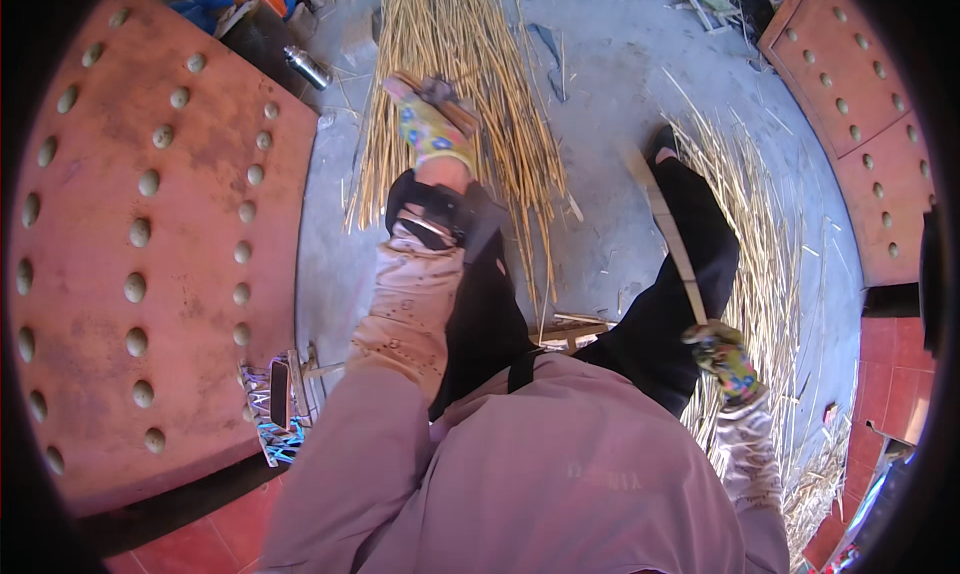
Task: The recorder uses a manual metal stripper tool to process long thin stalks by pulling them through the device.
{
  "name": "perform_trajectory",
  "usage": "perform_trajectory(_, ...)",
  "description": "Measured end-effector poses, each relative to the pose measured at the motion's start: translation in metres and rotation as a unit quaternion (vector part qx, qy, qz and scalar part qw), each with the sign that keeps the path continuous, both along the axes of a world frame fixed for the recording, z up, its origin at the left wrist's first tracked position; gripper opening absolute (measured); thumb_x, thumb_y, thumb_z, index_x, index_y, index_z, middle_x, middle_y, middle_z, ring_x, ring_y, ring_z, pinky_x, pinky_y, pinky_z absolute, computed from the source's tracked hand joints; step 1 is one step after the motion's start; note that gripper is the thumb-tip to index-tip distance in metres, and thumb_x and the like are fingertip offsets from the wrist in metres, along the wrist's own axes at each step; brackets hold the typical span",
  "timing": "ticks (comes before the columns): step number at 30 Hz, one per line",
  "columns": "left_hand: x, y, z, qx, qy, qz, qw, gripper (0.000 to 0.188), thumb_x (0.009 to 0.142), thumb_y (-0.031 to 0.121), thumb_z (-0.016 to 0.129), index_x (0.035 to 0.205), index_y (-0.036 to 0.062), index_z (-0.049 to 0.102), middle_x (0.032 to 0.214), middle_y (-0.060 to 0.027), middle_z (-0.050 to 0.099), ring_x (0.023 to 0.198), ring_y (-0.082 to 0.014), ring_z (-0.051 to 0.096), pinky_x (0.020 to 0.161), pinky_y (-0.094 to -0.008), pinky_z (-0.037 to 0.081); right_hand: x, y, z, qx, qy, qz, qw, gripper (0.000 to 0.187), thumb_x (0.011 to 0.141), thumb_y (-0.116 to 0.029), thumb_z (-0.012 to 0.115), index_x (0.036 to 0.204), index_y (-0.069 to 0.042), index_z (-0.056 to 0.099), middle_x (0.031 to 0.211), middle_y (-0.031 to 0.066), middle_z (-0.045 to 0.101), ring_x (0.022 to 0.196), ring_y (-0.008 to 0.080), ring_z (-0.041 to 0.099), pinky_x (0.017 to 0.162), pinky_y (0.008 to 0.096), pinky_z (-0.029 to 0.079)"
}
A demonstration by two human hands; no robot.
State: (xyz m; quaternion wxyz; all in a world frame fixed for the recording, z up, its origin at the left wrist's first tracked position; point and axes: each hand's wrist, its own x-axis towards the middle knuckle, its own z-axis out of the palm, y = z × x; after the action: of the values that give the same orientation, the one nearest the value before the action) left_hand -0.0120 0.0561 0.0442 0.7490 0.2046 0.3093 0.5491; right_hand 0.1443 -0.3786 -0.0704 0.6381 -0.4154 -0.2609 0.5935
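Observation:
My left hand (432, 124), in a flowered glove, reaches forward over a spread of long tan stalks (470, 34) on the floor. Its fingers look closed around a brown and dark piece (455, 112), too blurred to name. A dark strap (432, 214) circles that wrist. Low at the right, my right hand (725, 362), gloved alike, is closed on the near end of a long, thin, flat strip (676, 239). This strip slants up and forward past my right leg, and its far end is smeared by motion.
Paler stalks (755, 234) lie beyond my right leg. Red studded doors (150, 234) stand at the left and right (850, 104). A silver bottle (307, 67) is near the left door. Under me shows a wooden seat edge (570, 331); a phone (280, 392) is at lower left.

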Motion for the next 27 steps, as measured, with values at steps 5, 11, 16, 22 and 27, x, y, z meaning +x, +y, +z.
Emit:
perform_trajectory(5,-0.001,-0.005,0.000,-0.009,0.088,-0.024,0.996,0.045,0.074,0.060,0.042,0.072,0.0149,0.044,0.062,0.0011,0.045,0.047,-0.0173,0.042,0.043,-0.0289,0.037,0.075,-0.062,-0.009,-0.348,-0.749,-0.169,0.538,0.050,0.074,-0.002,0.052,0.120,-0.008,0.037,0.115,0.0141,0.044,0.103,0.0254,0.045,0.085,0.0311,0.037)
perform_trajectory(11,0.010,-0.018,-0.007,0.017,0.124,-0.140,0.982,0.047,0.074,0.058,0.041,0.078,0.0124,0.048,0.067,-0.0005,0.049,0.053,-0.0174,0.048,0.047,-0.0313,0.042,0.037,0.129,0.016,0.002,-0.249,-0.173,0.953,0.038,0.084,-0.018,0.038,0.113,0.008,0.040,0.113,0.0170,0.045,0.099,0.0203,0.047,0.085,0.0272,0.038)
perform_trajectory(16,-0.010,-0.017,-0.004,-0.056,0.136,-0.177,0.973,0.048,0.074,0.058,0.042,0.080,0.0110,0.049,0.066,-0.0011,0.049,0.052,-0.0163,0.048,0.046,-0.0304,0.042,-0.041,0.266,-0.102,-0.235,-0.406,0.230,0.853,0.033,0.078,-0.026,0.052,0.104,-0.006,0.053,0.090,0.0097,0.058,0.080,0.0136,0.053,0.066,0.0272,0.044)
perform_trajectory(22,-0.037,-0.021,-0.006,-0.141,0.117,-0.191,0.964,0.050,0.074,0.058,0.043,0.082,0.0094,0.050,0.066,-0.0018,0.049,0.052,-0.0150,0.048,0.046,-0.0293,0.042,-0.090,0.267,-0.237,-0.344,-0.582,0.332,0.658,0.033,0.078,-0.030,0.043,0.099,-0.006,0.055,0.102,0.0147,0.053,0.096,0.0274,0.050,0.080,0.0333,0.040)
perform_trajectory(27,-0.033,-0.016,-0.001,-0.178,0.112,-0.170,0.963,0.051,0.074,0.057,0.044,0.085,0.0081,0.051,0.065,-0.0023,0.049,0.052,-0.0139,0.048,0.045,-0.0284,0.042,-0.097,0.254,-0.261,-0.390,-0.572,0.384,0.611,0.031,0.079,-0.025,0.043,0.100,-0.006,0.056,0.104,0.0110,0.054,0.099,0.0237,0.050,0.084,0.0298,0.040)
